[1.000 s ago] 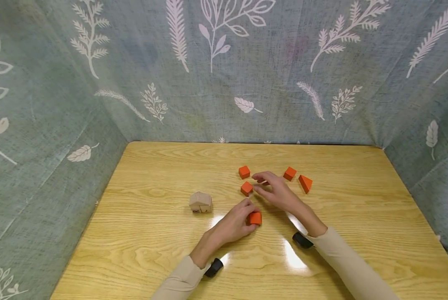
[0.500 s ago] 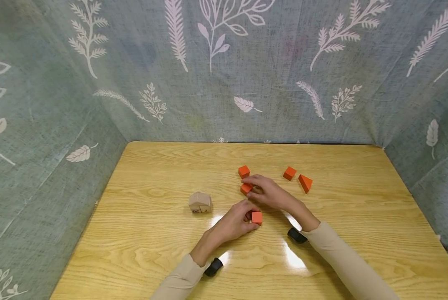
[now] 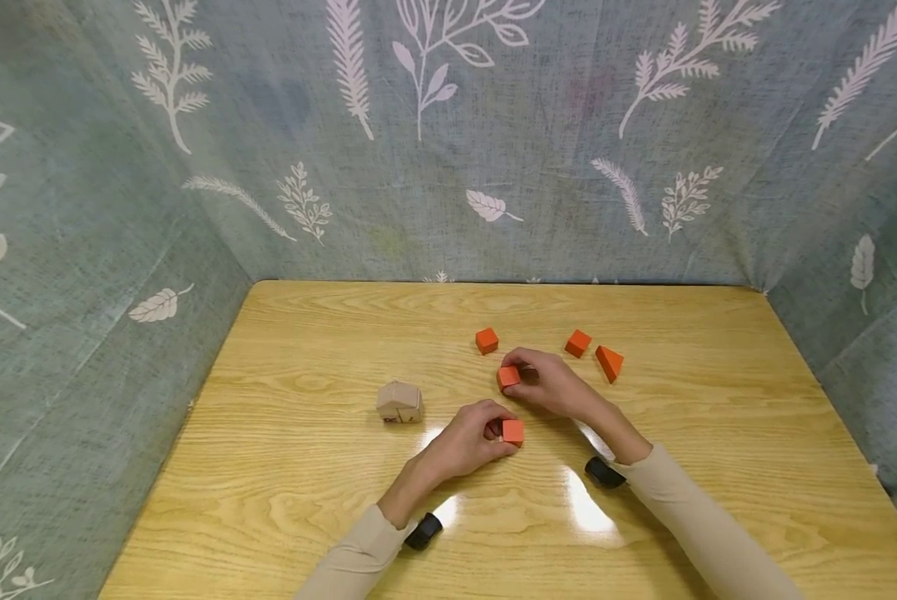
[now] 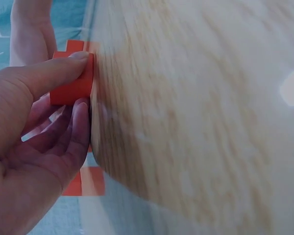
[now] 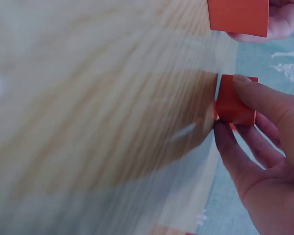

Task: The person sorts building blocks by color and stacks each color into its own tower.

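Observation:
In the head view my left hand (image 3: 467, 443) pinches an orange cube (image 3: 513, 432) near the middle of the table. The left wrist view shows the thumb on one face of that cube (image 4: 71, 84) and fingers on the opposite side. Just beyond it, my right hand (image 3: 552, 385) holds a second orange cube (image 3: 508, 378) between thumb and fingers. In the right wrist view this second cube (image 5: 236, 100) sits close to the wood surface. The two held cubes are apart from each other.
Farther back on the wooden table (image 3: 283, 500) lies an orange cube (image 3: 487, 341). Another orange cube (image 3: 578, 343) and an orange triangular block (image 3: 609, 364) are at the right. A small beige house-shaped block (image 3: 399, 402) stands to the left. Patterned cloth (image 3: 388, 242) surrounds the back and sides.
My right hand reached left, took hold of the second cube and drew it slightly to the right. The left hand stays in place, its cube turned a little.

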